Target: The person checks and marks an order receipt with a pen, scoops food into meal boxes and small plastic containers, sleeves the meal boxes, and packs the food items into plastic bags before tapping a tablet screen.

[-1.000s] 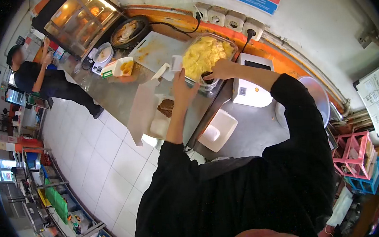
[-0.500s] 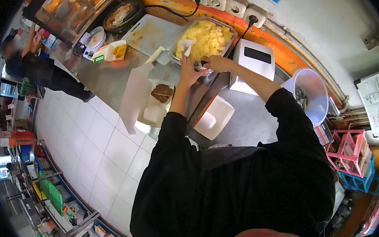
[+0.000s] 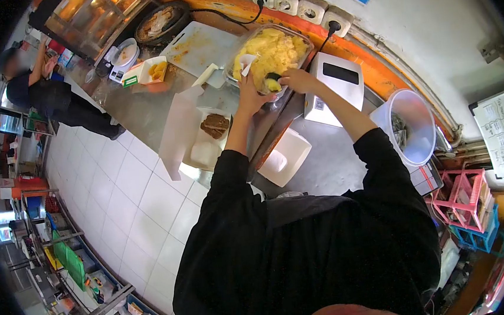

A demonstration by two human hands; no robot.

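A clear plastic tub [image 3: 307,36] full of soft yellow food [image 3: 273,46] stands against the wall. My left hand [image 3: 251,98] is at its front edge, closed around a small piece of white paper or bag [image 3: 247,62]. Beside it, my right hand [image 3: 298,81] grips a dark spoon [image 3: 271,76] over the front of the tub, with a yellow lump on it. The spoon's handle is mostly hidden by my fingers. Nearer me lies an open white takeaway box [image 3: 203,152] with a brown piece of food [image 3: 214,125] in it.
An empty-looking white carton [image 3: 285,156] sits below my arms. Right of the tub stands a white dispenser box [image 3: 334,89], then a translucent bin [image 3: 406,127]. A knife [image 3: 205,74] lies by the cutting board [image 3: 202,46]. At far left another person [image 3: 46,94] stands by the counter.
My right hand has moved slightly up and right, away from my left hand. The dark spoon with the yellow lump now shows. My left hand stays nearly in place with the white paper.
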